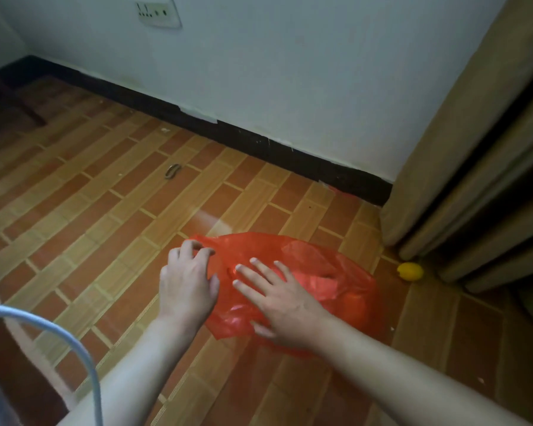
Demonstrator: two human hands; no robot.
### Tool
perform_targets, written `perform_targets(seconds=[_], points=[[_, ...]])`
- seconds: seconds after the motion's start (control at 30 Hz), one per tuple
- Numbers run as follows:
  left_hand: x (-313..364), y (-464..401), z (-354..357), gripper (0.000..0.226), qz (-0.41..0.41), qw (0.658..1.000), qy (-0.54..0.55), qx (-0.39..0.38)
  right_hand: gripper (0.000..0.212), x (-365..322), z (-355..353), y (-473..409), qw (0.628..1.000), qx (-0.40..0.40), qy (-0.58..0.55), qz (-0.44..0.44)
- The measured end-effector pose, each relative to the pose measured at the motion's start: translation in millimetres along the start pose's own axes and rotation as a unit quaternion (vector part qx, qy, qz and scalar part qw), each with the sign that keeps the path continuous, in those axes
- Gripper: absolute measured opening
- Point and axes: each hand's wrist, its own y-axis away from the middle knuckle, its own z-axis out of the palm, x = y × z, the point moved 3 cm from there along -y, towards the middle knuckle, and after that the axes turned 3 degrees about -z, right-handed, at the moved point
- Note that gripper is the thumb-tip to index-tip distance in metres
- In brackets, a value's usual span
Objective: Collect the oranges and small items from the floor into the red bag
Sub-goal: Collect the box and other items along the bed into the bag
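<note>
Red bag under the hands: a thin, see-through red plastic bag point(293, 269) lies crumpled and nearly flat on the floor, right in front of the person.
Left hand: the left hand point(186, 282) is at the left edge of the bag. Its fingertips point(208, 252) are bent like claws on the rim and seem to pinch the plastic, but I cannot tell if they really have it.
Right hand: the right hand point(285, 302) lies flat on top of the bag with its fingers straight and spread. It presses the bag down and grips nothing.
How the bag will feel: it looks very light, soft and floppy, and likely slippery. It will not stay open by itself. I think one hand should pinch the rim and lift it while the other drops things in.
Something inside: an orange-coloured bulge point(356, 298) shows through the plastic on the right. It may be an orange, but it is too blurry to be sure.
Yellow fruit: a small round yellow fruit point(410, 271) sits on the floor to the right of the bag, just beside the bottom of the long beige curtain point(462, 155). It looks firm and smooth and may roll, so fingers should wrap right round it.
Small metal thing: a little grey metal loop point(173, 171) lies far off near the wall, well apart from the bag. It is thin, so fingertips must pinch it.
Floor: brown and tan brick-pattern tiles point(83, 210), shiny and hard.
Job so far: it looks like the early part.
</note>
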Motion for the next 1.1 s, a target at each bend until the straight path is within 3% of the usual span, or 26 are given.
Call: perform_targets(seconds=[0.2,0.4,0.57,0.7,0.9,1.0,1.1], points=[[-5,11,30,0.095,-0.053,0.995,0.04,-0.072,0.063,19,46,-12,0.987,-0.14,0.063,-0.039],[1,22,69,0.096,-0.017,0.989,0.038,-0.14,0.063,58,51,16,0.989,-0.127,0.073,0.009],[27,14,78,0.098,0.047,0.987,-0.017,-0.156,0.064,106,62,59,0.975,-0.177,0.074,0.114],[49,8,81,0.095,0.089,0.98,-0.041,-0.171,0.071,142,61,97,0.953,-0.17,0.06,0.243],[53,4,83,0.11,0.082,0.979,-0.056,-0.18,0.068,173,51,144,0.872,-0.147,0.006,0.467],[56,9,83,0.112,0.094,0.979,-0.024,-0.179,0.083,161,37,143,0.872,-0.094,-0.038,0.479],[65,14,80,0.107,0.112,0.978,0.01,-0.175,0.084,135,7,119,0.917,0.037,-0.01,0.398]])
